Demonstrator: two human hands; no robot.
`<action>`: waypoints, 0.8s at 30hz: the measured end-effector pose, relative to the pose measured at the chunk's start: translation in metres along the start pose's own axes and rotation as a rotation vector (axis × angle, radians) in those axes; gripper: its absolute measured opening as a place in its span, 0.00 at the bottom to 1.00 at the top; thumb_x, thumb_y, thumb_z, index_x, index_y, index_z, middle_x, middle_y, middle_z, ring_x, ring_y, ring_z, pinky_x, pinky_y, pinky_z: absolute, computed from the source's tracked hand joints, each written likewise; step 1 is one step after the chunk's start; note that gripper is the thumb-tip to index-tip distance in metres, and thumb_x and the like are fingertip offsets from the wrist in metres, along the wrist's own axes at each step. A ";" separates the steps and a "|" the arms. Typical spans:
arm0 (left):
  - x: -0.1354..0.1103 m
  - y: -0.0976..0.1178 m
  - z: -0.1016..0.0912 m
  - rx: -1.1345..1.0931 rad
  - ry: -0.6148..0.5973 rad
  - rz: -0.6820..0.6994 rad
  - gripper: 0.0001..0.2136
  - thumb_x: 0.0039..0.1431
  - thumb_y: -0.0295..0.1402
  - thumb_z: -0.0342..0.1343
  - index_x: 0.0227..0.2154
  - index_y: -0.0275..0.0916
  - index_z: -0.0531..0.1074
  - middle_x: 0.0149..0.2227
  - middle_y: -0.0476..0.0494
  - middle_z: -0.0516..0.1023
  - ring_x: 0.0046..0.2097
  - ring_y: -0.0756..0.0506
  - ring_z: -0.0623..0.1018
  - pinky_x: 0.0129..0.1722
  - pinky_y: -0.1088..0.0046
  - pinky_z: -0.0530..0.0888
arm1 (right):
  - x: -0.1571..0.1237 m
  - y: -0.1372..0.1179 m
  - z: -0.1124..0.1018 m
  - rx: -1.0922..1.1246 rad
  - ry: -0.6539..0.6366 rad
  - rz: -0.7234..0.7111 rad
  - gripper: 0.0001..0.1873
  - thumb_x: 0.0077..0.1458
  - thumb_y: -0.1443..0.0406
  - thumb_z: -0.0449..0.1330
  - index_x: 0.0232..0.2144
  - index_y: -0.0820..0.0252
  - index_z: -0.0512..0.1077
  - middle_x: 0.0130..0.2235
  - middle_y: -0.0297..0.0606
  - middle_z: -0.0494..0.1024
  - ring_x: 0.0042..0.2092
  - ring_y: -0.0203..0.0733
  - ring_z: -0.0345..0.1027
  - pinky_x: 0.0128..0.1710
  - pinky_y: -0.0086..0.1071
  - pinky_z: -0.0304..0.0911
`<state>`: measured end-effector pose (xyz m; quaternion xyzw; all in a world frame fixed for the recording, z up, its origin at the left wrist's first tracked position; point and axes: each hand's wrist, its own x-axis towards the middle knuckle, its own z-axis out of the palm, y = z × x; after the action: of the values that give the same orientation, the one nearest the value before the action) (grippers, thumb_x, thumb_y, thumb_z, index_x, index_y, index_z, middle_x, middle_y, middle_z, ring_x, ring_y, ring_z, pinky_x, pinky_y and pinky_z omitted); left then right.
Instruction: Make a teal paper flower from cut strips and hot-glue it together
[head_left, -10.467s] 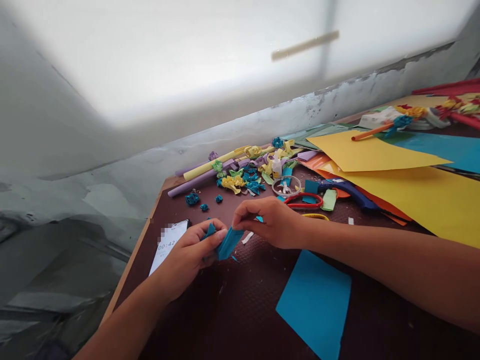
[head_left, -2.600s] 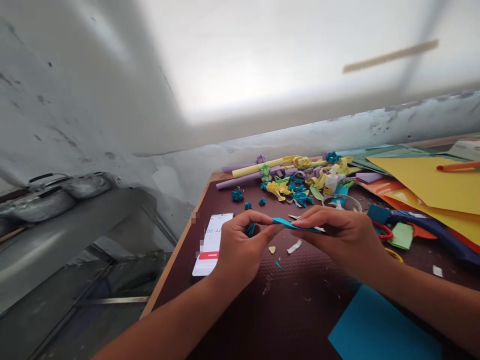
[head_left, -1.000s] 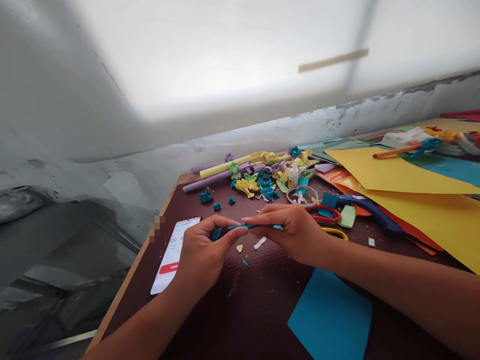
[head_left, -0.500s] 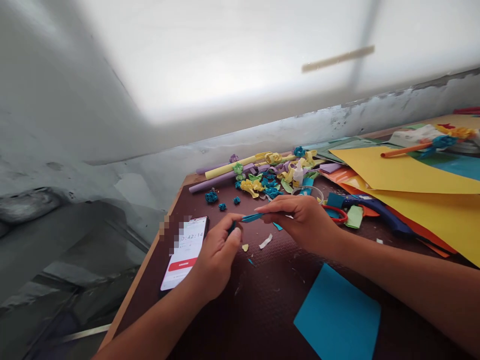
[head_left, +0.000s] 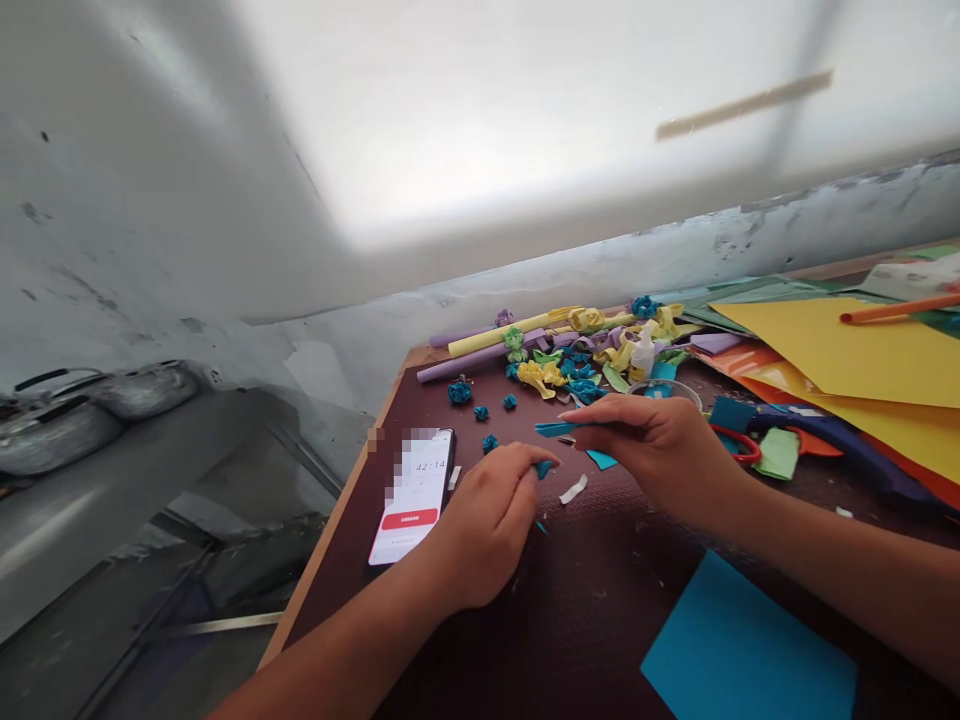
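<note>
Left of the frame's centre, the left hand [head_left: 487,525] shows me its back, fingers curled over a small blue paper [head_left: 544,469] that peeks out beneath the index fingertip. Just above that fingertip, apart from it, the folded blue strip [head_left: 553,429] points leftward at mid-frame, its long axis nearly level. The right hand [head_left: 660,440], right of centre, is the nearer one, thumb and fingers pinching the strip's right end. A blue sheet [head_left: 750,640] lies lower right.
</note>
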<state>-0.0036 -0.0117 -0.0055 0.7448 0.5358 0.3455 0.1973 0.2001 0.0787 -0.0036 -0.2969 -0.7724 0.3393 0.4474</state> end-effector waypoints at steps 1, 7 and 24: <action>0.001 -0.001 0.000 -0.002 0.001 0.008 0.16 0.73 0.33 0.43 0.52 0.42 0.76 0.49 0.40 0.80 0.50 0.40 0.77 0.51 0.65 0.71 | 0.000 0.000 0.000 0.013 0.009 0.015 0.08 0.56 0.62 0.68 0.39 0.49 0.85 0.35 0.35 0.85 0.34 0.43 0.78 0.35 0.34 0.73; 0.010 -0.011 0.002 -0.179 0.091 -0.073 0.10 0.67 0.32 0.56 0.45 0.42 0.80 0.37 0.45 0.82 0.37 0.45 0.78 0.39 0.69 0.73 | -0.002 -0.002 0.000 0.106 -0.008 0.062 0.06 0.54 0.61 0.70 0.36 0.53 0.84 0.31 0.35 0.85 0.32 0.43 0.78 0.31 0.33 0.72; 0.010 -0.004 0.009 -0.777 0.042 -0.334 0.12 0.60 0.38 0.66 0.46 0.42 0.84 0.43 0.41 0.86 0.42 0.42 0.85 0.43 0.67 0.83 | -0.003 -0.003 0.001 -0.166 -0.111 -0.097 0.04 0.55 0.70 0.71 0.32 0.57 0.80 0.34 0.33 0.83 0.35 0.37 0.77 0.38 0.29 0.69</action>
<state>0.0023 -0.0003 -0.0112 0.5110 0.4829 0.5000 0.5057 0.2001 0.0741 -0.0034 -0.2758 -0.8349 0.2682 0.3936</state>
